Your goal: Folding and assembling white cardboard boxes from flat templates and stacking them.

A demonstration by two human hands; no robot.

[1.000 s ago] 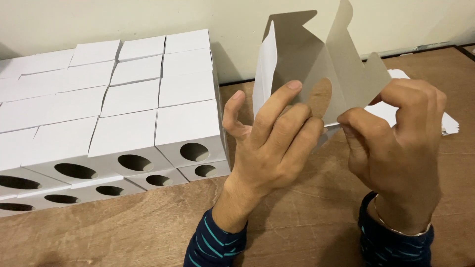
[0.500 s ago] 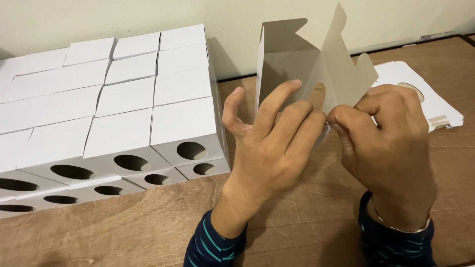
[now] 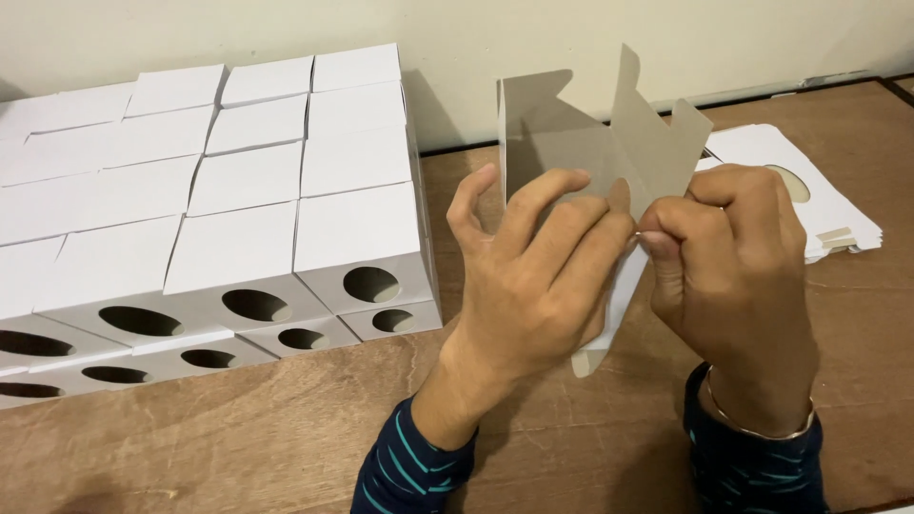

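Landmark: the block of folded white boxes [image 3: 219, 209] is standing on the wooden table [image 3: 286, 438], against the pale wall [image 3: 457, 38]; every place below is being given relative to it.

Folded boxes: they are sitting in tight rows, at least two layers high, with round holes facing the camera along the front faces.

Unfolded carton: a half-formed cardboard carton [image 3: 590, 152], grey inside and white outside, is being held up in the air just to the right of the block, its flaps standing open and pointing upward.

Left hand: the left hand [image 3: 533, 276] is hovering right of the block's front corner, in front of the carton; its fingers are spreading loosely, the fingertips pressing against the carton's grey panel while the thumb is standing free.

Right hand: the right hand [image 3: 733, 266] is working farther right of the block, its fingers curling tightly and pinching a flap of the carton between thumb and forefinger.

Flat blanks: a stack of flat white blanks [image 3: 819, 200] is lying on the table well to the right of the block, behind the right hand, one showing a round cut-out.

Sleeves: dark sleeves with teal stripes [image 3: 409, 476] are showing at both wrists, near the table's front edge; a thin bangle [image 3: 752, 428] is circling the right wrist.
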